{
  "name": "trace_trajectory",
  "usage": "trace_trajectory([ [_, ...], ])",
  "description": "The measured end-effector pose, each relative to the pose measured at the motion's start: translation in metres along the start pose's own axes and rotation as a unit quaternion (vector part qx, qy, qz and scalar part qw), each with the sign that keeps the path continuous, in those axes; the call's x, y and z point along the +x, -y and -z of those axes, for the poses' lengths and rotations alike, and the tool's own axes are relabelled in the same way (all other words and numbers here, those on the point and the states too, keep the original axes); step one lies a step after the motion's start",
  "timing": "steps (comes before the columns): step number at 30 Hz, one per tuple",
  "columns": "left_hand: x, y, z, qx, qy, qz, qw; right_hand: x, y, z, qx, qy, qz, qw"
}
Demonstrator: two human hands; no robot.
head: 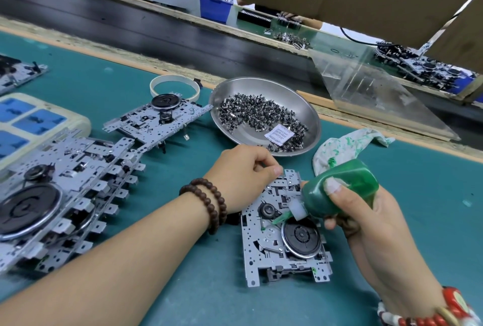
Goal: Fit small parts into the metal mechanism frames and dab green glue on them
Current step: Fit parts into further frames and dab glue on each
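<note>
Green glue bottle in right hand — nozzle on frame.

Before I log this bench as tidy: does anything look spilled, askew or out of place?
Mostly minor. A white rag right of the metal dish is smeared with green glue. A small white printed packet lies among the black parts in that dish. On the left, finished frames sit in a loose, overlapping heap.

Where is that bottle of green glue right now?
The green glue bottle is at centre right, gripped in the right hand. Its nozzle points down-left onto the metal frame, just below the stained rag.
</note>
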State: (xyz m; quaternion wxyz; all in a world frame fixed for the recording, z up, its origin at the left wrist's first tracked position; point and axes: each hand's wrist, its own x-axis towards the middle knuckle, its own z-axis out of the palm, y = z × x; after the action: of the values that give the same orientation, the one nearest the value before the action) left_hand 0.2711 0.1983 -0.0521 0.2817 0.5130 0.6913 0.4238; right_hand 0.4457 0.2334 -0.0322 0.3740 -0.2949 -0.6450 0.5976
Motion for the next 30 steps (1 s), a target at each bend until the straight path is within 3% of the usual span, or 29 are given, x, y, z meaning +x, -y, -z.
trace_trajectory([
  [7,0.0008,0.0004,-0.0003,-0.005,0.001,-0.001,1.0,0.0009,-0.0011,-0.0011,0.008,-0.012,-0.009,1.0],
  [16,0.0018,0.0012,-0.0011,0.003,-0.002,0.0,1.0,-0.0006,0.0003,-0.0024,0.008,0.028,-0.001,1.0],
  [22,0.0016,0.0017,-0.001,0.005,-0.001,-0.001,1.0,0.0017,-0.0034,0.0014,0.021,-0.021,-0.036,0.999],
  [30,0.0016,0.0013,-0.0007,0.006,-0.003,0.004,1.0,0.0014,-0.0034,0.0019,0.008,-0.016,-0.039,0.999],
])
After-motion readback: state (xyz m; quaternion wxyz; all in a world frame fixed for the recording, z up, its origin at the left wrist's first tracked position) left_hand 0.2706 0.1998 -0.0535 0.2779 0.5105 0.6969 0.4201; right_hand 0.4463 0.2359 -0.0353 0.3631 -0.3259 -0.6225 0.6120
